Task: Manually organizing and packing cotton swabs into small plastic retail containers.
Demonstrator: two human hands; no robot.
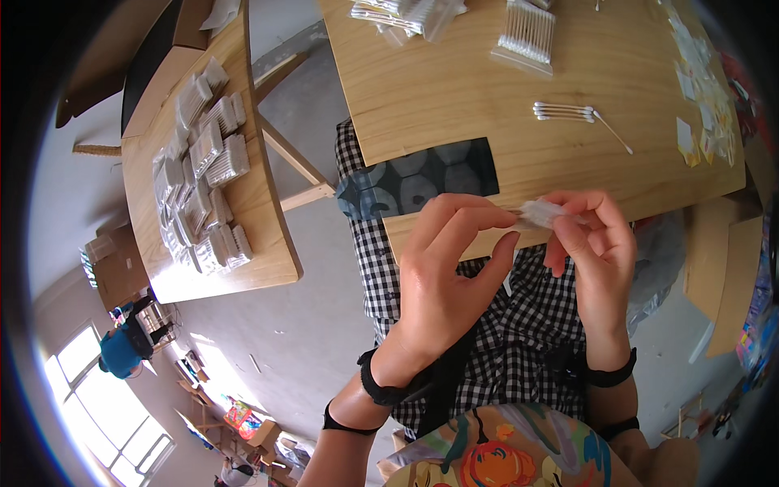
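A small clear plastic bag (537,213) is pinched between the thumb and fingers of my right hand (599,243), above the table's near edge. Glare and blur hide what lies inside it. My left hand (454,264) comes from the other side, its fingertips at the bag's left end and its thumb held a little apart below. Farther off on the wooden table (438,89), a short row of cotton swabs (564,112) lies beside one slanted loose cotton swab (613,132). A bag filled with cotton swabs (526,36) rests beyond them.
More bagged swabs (406,15) are piled at the far edge. Flat clear bags (704,97) spread along the table's right side. A dark patterned sheet (422,177) overhangs the near left corner. The left table (235,280) bears many packed bags (203,170). Cardboard boxes (730,268) stand right.
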